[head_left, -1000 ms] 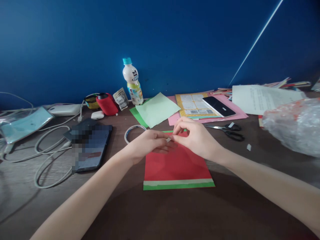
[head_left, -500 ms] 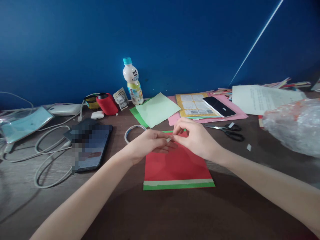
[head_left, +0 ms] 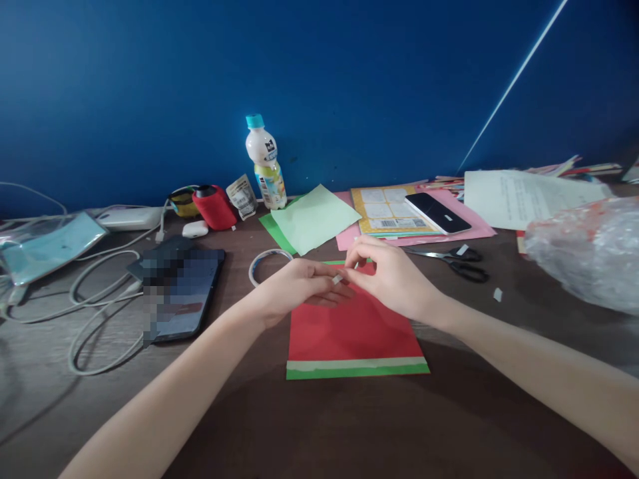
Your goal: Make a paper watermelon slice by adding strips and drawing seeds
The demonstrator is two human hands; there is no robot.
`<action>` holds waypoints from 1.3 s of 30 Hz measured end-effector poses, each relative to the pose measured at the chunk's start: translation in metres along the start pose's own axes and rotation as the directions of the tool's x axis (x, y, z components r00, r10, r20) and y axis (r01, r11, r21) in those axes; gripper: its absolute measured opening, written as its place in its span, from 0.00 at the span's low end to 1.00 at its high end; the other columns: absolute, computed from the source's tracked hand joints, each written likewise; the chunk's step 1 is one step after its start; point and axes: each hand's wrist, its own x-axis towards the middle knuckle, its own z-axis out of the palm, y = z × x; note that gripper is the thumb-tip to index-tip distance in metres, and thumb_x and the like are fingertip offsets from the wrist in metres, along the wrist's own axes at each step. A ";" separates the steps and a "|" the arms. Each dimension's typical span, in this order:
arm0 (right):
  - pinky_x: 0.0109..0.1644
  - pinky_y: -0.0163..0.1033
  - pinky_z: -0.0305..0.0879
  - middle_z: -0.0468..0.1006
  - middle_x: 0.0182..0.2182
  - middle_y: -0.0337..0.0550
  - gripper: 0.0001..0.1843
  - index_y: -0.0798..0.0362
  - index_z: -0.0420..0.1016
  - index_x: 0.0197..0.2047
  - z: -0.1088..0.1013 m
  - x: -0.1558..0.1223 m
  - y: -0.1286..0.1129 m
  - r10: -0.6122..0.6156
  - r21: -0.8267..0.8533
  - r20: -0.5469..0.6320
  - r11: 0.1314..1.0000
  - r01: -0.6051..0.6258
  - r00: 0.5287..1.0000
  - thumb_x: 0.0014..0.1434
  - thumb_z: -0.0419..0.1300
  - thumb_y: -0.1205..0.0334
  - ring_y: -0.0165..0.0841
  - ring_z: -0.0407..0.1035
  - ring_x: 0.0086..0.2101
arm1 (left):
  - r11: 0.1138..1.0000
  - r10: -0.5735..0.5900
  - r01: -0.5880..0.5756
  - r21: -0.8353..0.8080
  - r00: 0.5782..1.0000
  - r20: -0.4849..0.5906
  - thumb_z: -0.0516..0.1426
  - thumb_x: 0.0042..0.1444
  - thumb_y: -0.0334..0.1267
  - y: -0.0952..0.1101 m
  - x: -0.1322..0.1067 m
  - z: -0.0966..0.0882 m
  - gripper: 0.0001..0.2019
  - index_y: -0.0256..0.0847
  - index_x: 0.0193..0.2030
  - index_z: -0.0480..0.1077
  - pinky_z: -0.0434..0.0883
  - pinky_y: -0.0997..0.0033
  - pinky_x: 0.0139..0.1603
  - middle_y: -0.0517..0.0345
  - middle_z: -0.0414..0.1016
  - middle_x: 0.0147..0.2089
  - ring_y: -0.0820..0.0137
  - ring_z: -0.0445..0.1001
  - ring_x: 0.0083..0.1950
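Above the red paper sheet (head_left: 349, 326), my two hands meet at the fingertips. My left hand (head_left: 299, 286) pinches a small whitish piece of tape (head_left: 337, 279) between thumb and fingers. My right hand (head_left: 389, 276) is closed in a pinch at the end of that piece; its exact fingertip contact is partly hidden. The red sheet lies flat, with pale and bright green strips along its near edge and a green strip at its far edge, partly covered by my hands. Beside my left wrist lies a roll of tape (head_left: 253, 269).
Black-handled scissors (head_left: 466, 271) and a white scrap (head_left: 498, 294) lie to the right, near crumpled clear plastic (head_left: 589, 256). Behind are green papers (head_left: 317, 219), a phone (head_left: 439, 213) and an upright bottle (head_left: 267, 163). A tablet (head_left: 187, 299) and cables (head_left: 74, 319) occupy the left.
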 end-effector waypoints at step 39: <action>0.26 0.34 0.56 0.69 0.23 0.38 0.07 0.53 0.72 0.28 -0.005 0.002 0.005 0.026 0.098 0.237 0.994 -0.050 0.971 0.53 0.55 0.61 0.27 0.61 0.24 | 0.770 0.189 -0.068 0.634 0.974 -0.125 0.53 0.49 0.41 -0.001 -0.002 -0.008 0.08 0.39 0.31 0.70 0.67 0.73 0.33 0.56 0.77 0.31 0.67 0.74 0.34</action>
